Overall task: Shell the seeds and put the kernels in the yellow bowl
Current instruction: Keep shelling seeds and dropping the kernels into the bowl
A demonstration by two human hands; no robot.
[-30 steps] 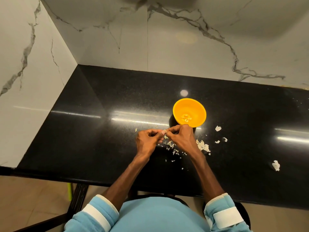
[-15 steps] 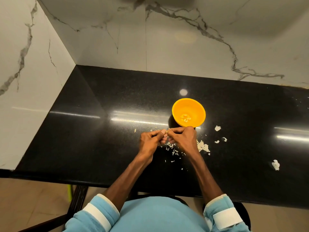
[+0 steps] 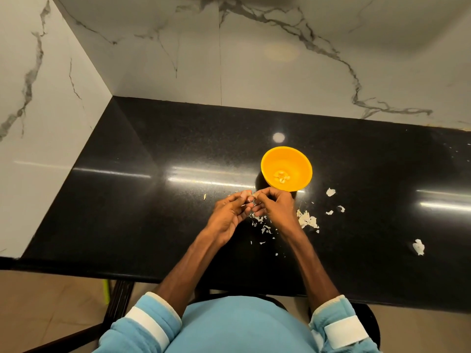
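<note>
Two hands meet over the black worktop [image 3: 153, 200], just in front of the single yellow bowl [image 3: 283, 159]. The left hand [image 3: 229, 212] and the right hand [image 3: 276, 206] both have their fingers curled in, and the tips of both pinch one small pale seed [image 3: 251, 195] between them. It is too small to tell whether its shell has split. The right hand's knuckles lie just beside the bowl's near wall, and whether they touch it cannot be told. The bowl stands upright on the worktop and holds one small heap of pale kernels [image 3: 281, 176] at its bottom, a handful at most, too closely packed to count one by one. Shell waste lies around the hands. One lone chip [image 3: 204, 196] sits to the left of the left hand, a loose scatter of small bits [image 3: 262, 226] lies under and just behind the wrists, and one thicker cluster [image 3: 307, 220] lies beside the right wrist. Further right are four separate larger flakes: one [image 3: 330, 191] near the bowl, two [image 3: 341, 208] [image 3: 329, 212] close together, and one [image 3: 418, 247] well apart towards the front edge. Two light blue sleeves, each with one white band, show at the bottom, left [image 3: 142, 324] and right [image 3: 341, 327]. Two white veined marble walls meet at the worktop's far left corner.
</note>
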